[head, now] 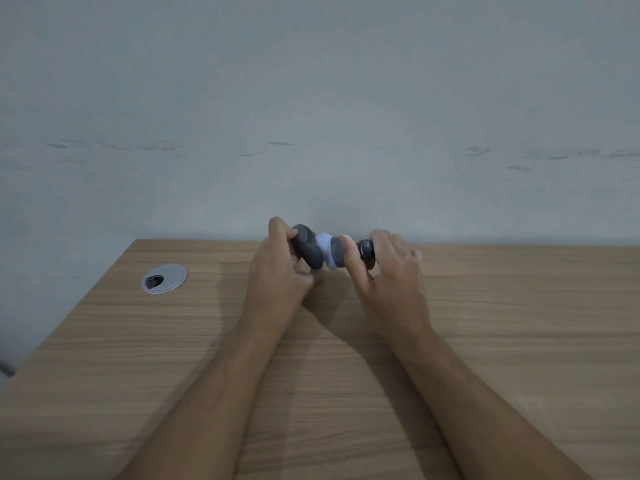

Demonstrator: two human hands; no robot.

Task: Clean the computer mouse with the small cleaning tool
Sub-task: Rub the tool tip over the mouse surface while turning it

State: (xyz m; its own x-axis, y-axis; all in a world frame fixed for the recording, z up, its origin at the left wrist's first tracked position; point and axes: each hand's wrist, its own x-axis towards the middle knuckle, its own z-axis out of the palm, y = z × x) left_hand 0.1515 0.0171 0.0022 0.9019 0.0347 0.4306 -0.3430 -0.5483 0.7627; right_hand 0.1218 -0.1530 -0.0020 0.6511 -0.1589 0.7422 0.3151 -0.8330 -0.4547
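Observation:
My left hand (280, 271) grips a dark grey computer mouse (308, 249) and holds it tilted above the far part of the wooden desk (173, 358). My right hand (384, 271) holds a small cleaning tool (349, 251) with a dark grey body and a pale lavender pad. The pad presses against the mouse's side. My right thumb lies over the tool's body, and its dark end pokes out between thumb and fingers. Part of the mouse is hidden behind my left fingers.
A round silver cable grommet (163, 278) is set into the desk at the left. The desk's back edge meets a pale grey wall (311, 116). The left edge of the desk runs diagonally toward the lower left.

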